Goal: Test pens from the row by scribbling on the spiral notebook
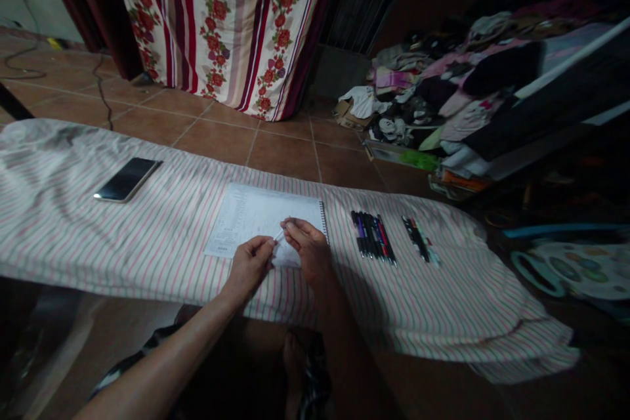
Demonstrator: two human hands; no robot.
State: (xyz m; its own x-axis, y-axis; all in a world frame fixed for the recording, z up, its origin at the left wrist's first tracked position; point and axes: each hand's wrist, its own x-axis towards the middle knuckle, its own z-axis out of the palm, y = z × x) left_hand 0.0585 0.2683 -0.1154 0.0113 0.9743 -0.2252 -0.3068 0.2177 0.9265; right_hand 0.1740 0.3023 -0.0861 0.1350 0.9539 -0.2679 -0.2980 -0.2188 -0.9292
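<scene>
My left hand (pixel 250 264) pinches one end of a slim pale pen (pixel 279 235), and my right hand (pixel 309 248) grips the other end. Fingers cover both ends, so its tip and cap cannot be made out. Below both hands lies a spiral notebook (pixel 236 213) with a pale printed sheet facing up and its wire binding on the right. To the right of it several dark pens (pixel 370 236) lie side by side, some with purple, blue or red parts. Farther right is a smaller group of pens (pixel 416 239), black and pale green.
A striped cloth (pixel 172 223) covers the long, narrow surface. A smartphone (pixel 126 180) lies at its left. Beyond are a tiled floor (pixel 280 147), a floral curtain (pixel 221 20) and a heap of clothes (pixel 423 92). My legs are under the near edge.
</scene>
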